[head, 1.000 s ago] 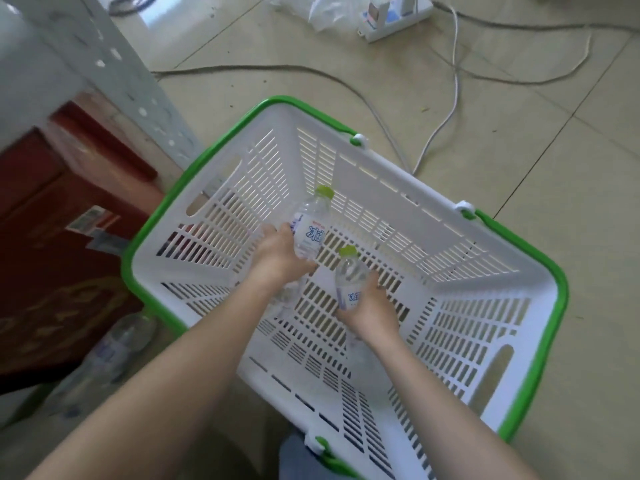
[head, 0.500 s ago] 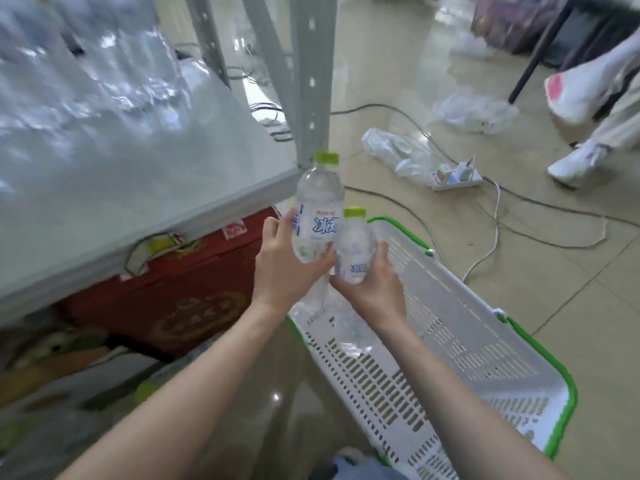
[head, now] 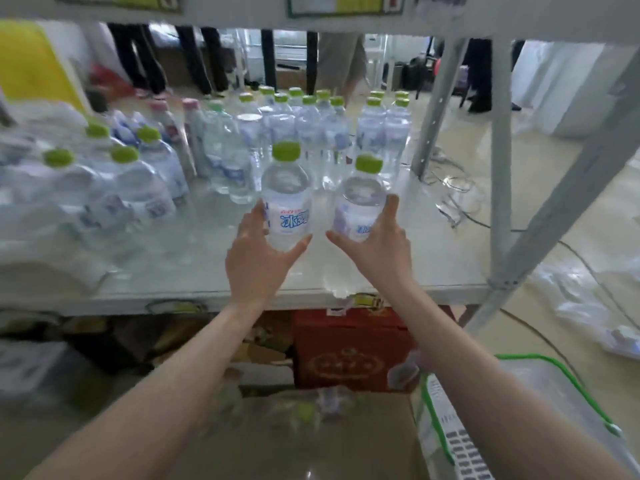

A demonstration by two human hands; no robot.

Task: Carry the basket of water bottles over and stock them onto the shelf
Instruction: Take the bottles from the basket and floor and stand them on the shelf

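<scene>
My left hand [head: 258, 258] grips a clear water bottle [head: 286, 199] with a green cap and blue label, held upright over the pale shelf board [head: 194, 271]. My right hand [head: 375, 251] holds a second green-capped bottle [head: 360, 202] beside it, slightly tilted. Both bottles hover just above the front part of the shelf. Behind them stand several rows of stocked bottles [head: 311, 133]. The white basket with a green rim [head: 540, 407] sits on the floor at the lower right, with nothing visible in the part that shows.
Shrink-wrapped bottle packs [head: 104, 188] fill the shelf's left side. Grey metal uprights [head: 500, 161] frame the right end. A red carton [head: 346, 348] sits under the shelf. Cables and plastic wrap [head: 581, 299] lie on the floor to the right. People's legs [head: 152, 60] stand beyond the shelf.
Both hands lifted a bottle each out of the basket and raised them forward over the shelf. My view swung up from the basket to the shelf.
</scene>
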